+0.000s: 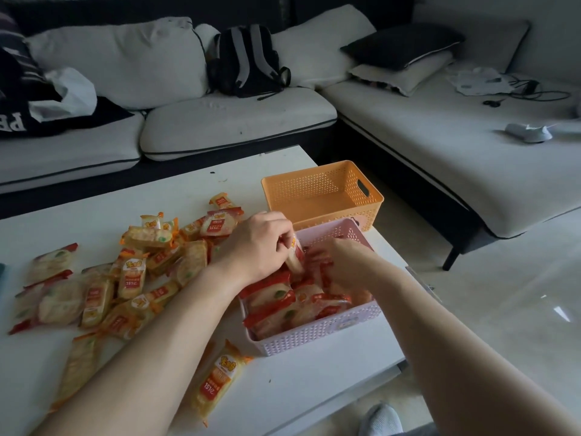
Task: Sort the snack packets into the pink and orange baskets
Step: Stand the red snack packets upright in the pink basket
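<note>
Left grip (257,243): pinching red-edged packet (296,258) above pink basket (314,335).
Right grip (342,262): inside basket, fingers buried, state unclear.

Layout, table area. We note the white rectangular low table (94,196) in the foreground. The grey-and-black fabric corner sofa (239,121) runs behind it and wraps round to its right.

Two baskets sit on the table's right end. The orange perforated plastic basket (323,171) is at the far corner. The pink perforated plastic basket (314,335) is directly in front of it, close against it.

Red-edged clear snack packets (276,298) lie stacked inside the pink basket. A loose heap of mixed plastic snack packets (132,278) spreads over the table left of both baskets. One long yellow snack packet (217,379) lies apart, near the table's front edge, left-front of the pink basket.

The left hand (254,243) is over the pink basket's left rim, pinching a small upright cracker packet (295,261). The right hand (342,262) is inside the basket, just right of it.

A black backpack with grey straps (243,58) stands on the sofa against the back cushions.
</note>
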A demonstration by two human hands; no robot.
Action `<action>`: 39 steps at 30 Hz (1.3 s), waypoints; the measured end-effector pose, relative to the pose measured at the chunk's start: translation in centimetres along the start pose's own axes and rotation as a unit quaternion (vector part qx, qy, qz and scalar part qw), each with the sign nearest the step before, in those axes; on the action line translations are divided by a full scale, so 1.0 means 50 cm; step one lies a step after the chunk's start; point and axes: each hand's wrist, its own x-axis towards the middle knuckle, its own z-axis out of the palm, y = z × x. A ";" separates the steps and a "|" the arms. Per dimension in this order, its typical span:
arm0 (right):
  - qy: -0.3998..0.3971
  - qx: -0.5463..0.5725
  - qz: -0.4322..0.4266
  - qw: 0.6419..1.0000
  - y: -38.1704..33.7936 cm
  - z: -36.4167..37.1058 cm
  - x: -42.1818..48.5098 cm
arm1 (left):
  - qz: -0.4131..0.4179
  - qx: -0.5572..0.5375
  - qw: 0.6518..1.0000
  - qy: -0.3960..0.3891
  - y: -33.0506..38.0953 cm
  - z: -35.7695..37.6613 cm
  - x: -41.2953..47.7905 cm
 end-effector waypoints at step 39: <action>0.129 0.173 0.053 0.975 0.029 -0.136 -0.059 | -0.175 -0.254 0.941 -0.137 0.052 0.022 0.035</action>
